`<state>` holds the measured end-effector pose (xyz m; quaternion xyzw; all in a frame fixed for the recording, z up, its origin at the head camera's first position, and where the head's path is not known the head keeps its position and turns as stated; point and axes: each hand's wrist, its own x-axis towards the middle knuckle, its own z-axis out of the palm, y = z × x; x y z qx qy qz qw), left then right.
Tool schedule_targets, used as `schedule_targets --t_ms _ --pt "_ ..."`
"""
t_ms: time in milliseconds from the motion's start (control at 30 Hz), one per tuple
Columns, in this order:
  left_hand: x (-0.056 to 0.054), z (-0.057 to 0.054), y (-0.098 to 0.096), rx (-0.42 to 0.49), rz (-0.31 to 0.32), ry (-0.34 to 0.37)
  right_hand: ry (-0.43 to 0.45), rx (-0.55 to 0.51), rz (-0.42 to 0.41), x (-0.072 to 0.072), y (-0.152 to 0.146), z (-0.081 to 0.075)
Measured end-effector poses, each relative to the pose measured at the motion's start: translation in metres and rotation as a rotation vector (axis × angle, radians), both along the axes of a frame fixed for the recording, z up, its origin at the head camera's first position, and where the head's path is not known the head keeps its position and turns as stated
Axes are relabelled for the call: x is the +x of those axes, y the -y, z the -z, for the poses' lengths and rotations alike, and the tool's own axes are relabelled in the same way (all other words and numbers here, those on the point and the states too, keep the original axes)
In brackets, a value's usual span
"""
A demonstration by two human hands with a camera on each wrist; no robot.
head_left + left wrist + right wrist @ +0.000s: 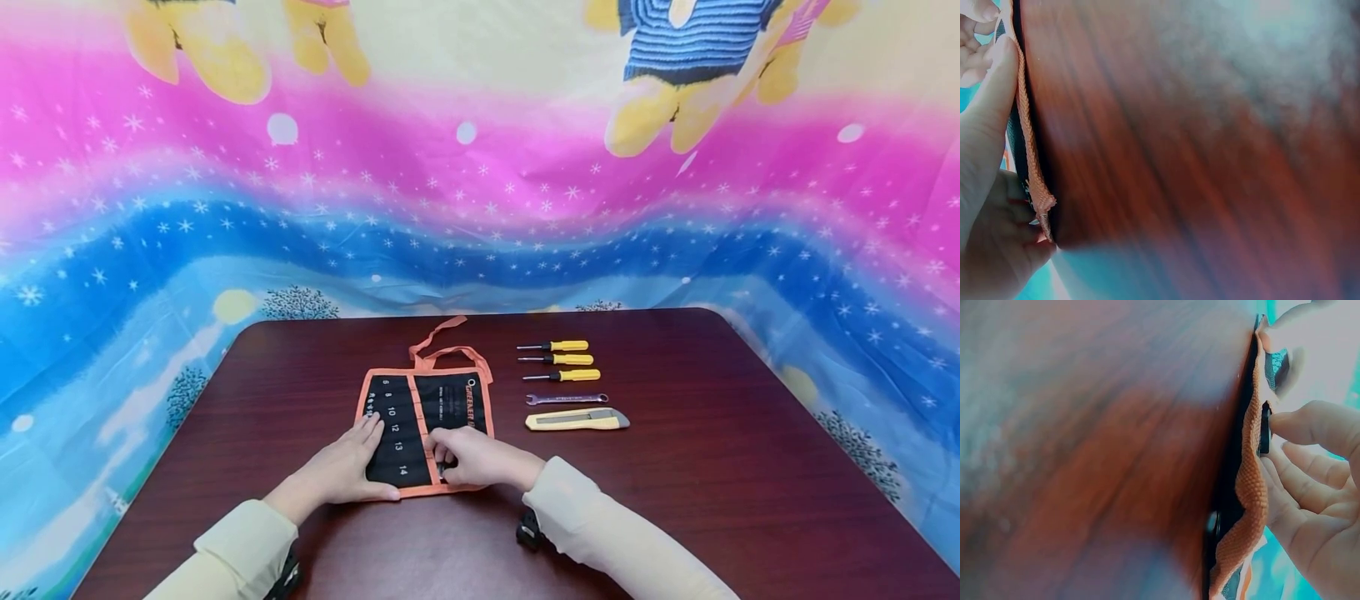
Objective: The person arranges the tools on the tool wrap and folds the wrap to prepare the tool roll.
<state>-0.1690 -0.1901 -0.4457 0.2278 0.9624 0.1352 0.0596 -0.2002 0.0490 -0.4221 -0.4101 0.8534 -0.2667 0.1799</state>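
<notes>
A black tool pouch (448,392) with orange trim lies unrolled on the table, white size numbers printed down its left panel. My left hand (347,461) rests on that panel with fingers extended, its thumb along the near orange edge. At the pouch's orange middle strip, my right hand (474,457) pinches a small metal tool (441,472) between thumb and curled fingers. Only a short silvery bit of it shows in the head view; in the right wrist view its end (1265,428) looks dark and flat beside the trim. The rest is hidden, so I cannot tell its kind.
Right of the pouch lie several tools in a column: yellow-handled screwdrivers (572,360), a wrench (566,399) and a cream utility knife (577,419). Orange tie straps (450,354) trail from the pouch's far edge. A printed cloth (480,250) hangs behind the dark red table (675,500).
</notes>
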Motion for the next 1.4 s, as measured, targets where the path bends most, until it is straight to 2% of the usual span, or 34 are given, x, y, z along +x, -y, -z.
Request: schedule_targets --t_ms 333,533,833,1100,1400 --pt "0.001 0.0 0.0 0.009 0.002 -0.008 0.031 -0.017 0.013 -0.003 -0.004 0.002" --pt "0.002 0.0 -0.001 0.004 -0.007 0.005 0.053 -0.04 0.053 -0.005 -0.014 0.001" --pt "0.001 -0.002 -0.001 -0.01 -0.009 0.019 0.021 -0.136 0.064 -0.01 -0.032 -0.013" --pt "0.001 -0.003 -0.002 -0.002 -0.015 0.027 0.009 -0.238 0.087 -0.02 -0.052 -0.024" --pt "0.001 -0.002 -0.002 -0.011 -0.011 0.017 -0.047 -0.275 0.197 -0.029 -0.08 -0.039"
